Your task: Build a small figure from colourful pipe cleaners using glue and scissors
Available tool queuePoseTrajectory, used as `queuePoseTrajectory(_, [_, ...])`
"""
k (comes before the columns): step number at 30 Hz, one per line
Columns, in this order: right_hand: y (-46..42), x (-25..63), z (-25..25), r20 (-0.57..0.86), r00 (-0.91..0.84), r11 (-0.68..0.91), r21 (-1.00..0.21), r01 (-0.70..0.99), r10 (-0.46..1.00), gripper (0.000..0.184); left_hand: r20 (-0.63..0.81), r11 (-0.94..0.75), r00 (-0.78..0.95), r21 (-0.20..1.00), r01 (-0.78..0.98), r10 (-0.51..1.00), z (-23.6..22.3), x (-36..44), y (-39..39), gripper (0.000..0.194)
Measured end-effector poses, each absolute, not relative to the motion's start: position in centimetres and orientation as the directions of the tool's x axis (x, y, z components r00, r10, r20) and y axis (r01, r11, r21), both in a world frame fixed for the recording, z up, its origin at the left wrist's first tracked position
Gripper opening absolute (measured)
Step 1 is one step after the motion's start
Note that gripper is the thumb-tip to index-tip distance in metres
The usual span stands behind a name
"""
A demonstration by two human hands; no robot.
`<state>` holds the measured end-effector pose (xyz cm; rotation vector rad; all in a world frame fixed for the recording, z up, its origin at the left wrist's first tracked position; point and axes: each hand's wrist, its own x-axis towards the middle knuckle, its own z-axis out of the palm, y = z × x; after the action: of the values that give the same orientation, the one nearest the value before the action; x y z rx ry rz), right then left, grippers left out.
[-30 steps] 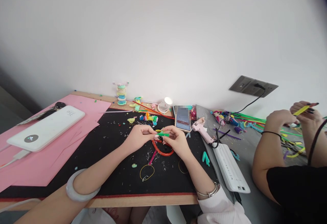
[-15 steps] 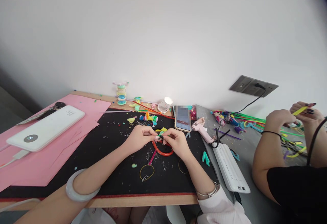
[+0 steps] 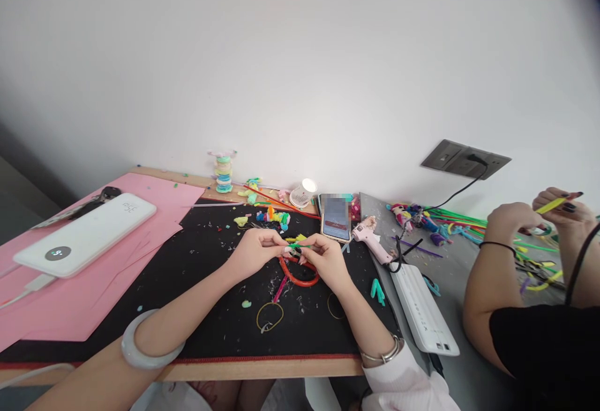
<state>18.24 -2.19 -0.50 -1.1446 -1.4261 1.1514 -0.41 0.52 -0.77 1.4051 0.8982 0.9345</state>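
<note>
From where I stand, the small green piece point(image 3: 294, 245) sits right between the two sets of fingertips, its long axis running side to side, one end toward each hand. It looks thin and narrow, though the fingers cover much of it and I can't make out its surface.

The left hand point(image 3: 260, 250) pinches it between thumb and forefinger; the right hand point(image 3: 327, 260) does likewise from the other side, the tips close together.

Just nearer than the fingers, a smooth, rounded orange-red loop point(image 3: 302, 283) lies on the black mat point(image 3: 206, 317), whose edge is stitched in red. A magenta stick point(image 3: 280, 289) slants nearby, with a thin tan band point(image 3: 270, 303) nearer still. Just beyond the fingertips is something bright yellow point(image 3: 300, 237); farther off, to their right, rests a glossy phone point(image 3: 336, 218).
</note>
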Motion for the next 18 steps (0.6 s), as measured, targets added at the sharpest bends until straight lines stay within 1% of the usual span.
queuePoseTrajectory(7, [-2.14,18.23,-0.47,0.140,-0.095,0.152,-0.980,0.132,0.986,0.011,0.037,-0.046,0.369,0.999,0.017,0.929,-0.38,-0.33,0.39,0.020])
queuePoseTrajectory(12, [-2.30,18.22,-0.08,0.153,-0.102,0.168,-0.972,0.163,0.983,0.010,0.021,-0.025,0.371,1.000,0.004,0.928,-0.28,-0.28,0.41,0.019])
queuePoseTrajectory(18, [-2.18,18.45,-0.16,0.151,-0.089,0.161,-0.980,0.119,0.985,0.006,0.011,0.003,0.393,0.999,-0.035,0.919,-0.04,-0.28,0.33,0.015])
